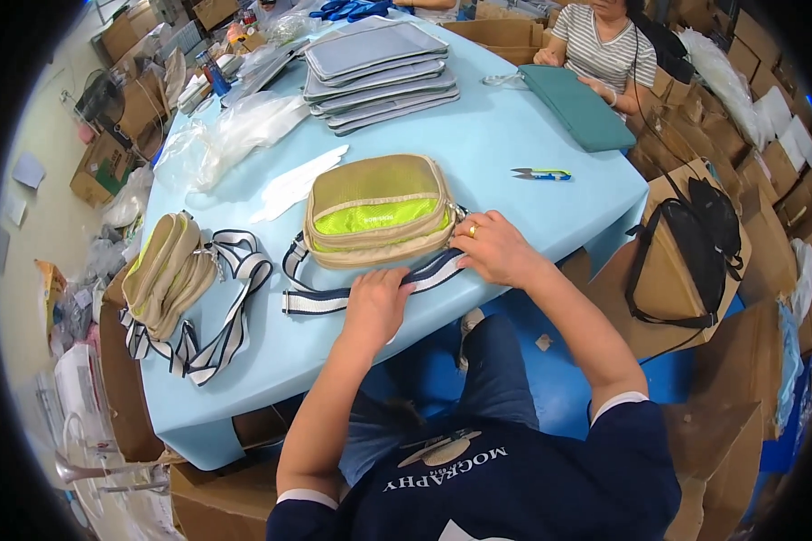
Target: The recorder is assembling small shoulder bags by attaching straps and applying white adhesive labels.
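A pale blue table (559, 221) carries a stack of grey cases (379, 77). Nearer the person sits a beige-and-lime bag (379, 215), with a smaller bag (170, 275) to its left. The larger one's striped strap (323, 301) runs along its front, grasped by the left hand (375, 302) and pinched by the right hand (496, 250). Snips (543, 174) lie farther right.
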The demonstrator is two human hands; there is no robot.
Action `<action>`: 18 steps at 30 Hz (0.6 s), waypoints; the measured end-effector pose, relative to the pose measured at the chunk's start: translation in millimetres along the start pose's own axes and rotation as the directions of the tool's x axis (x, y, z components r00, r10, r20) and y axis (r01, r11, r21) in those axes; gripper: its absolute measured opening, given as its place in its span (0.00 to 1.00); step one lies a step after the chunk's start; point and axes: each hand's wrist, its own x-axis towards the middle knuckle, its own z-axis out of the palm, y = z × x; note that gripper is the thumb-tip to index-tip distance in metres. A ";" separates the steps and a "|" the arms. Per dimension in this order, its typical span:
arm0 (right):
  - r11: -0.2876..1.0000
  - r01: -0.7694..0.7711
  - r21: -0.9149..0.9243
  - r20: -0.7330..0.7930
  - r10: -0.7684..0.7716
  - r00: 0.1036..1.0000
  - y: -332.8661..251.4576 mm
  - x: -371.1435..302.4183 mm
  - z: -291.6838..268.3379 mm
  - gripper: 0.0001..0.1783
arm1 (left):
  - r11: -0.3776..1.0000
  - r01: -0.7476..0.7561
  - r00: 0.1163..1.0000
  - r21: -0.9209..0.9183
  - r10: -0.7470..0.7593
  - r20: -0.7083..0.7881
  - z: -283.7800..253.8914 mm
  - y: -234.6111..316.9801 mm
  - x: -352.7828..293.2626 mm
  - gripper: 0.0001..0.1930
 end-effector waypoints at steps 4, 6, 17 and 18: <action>0.996 0.026 -0.089 0.018 -0.025 1.000 20.9 -7.4 -1.7 0.15 | 0.986 -0.101 0.994 0.130 0.104 -0.019 8.8 2.3 -1.1 0.11; 0.991 0.058 -0.124 0.010 -0.057 0.998 28.1 -3.2 7.4 0.15 | 0.971 -0.118 0.991 0.206 0.129 -0.039 11.8 -8.9 -3.4 0.12; 0.994 -0.043 -0.097 -0.236 0.019 0.972 -2.7 -7.7 2.7 0.13 | 0.993 -0.117 0.975 0.033 0.121 -0.185 -27.8 -9.7 -14.9 0.14; 0.998 0.003 -0.067 -0.284 -0.022 0.959 -11.6 -5.5 3.2 0.13 | 0.987 -0.157 0.979 0.012 0.158 -0.127 -35.6 -16.9 -16.1 0.14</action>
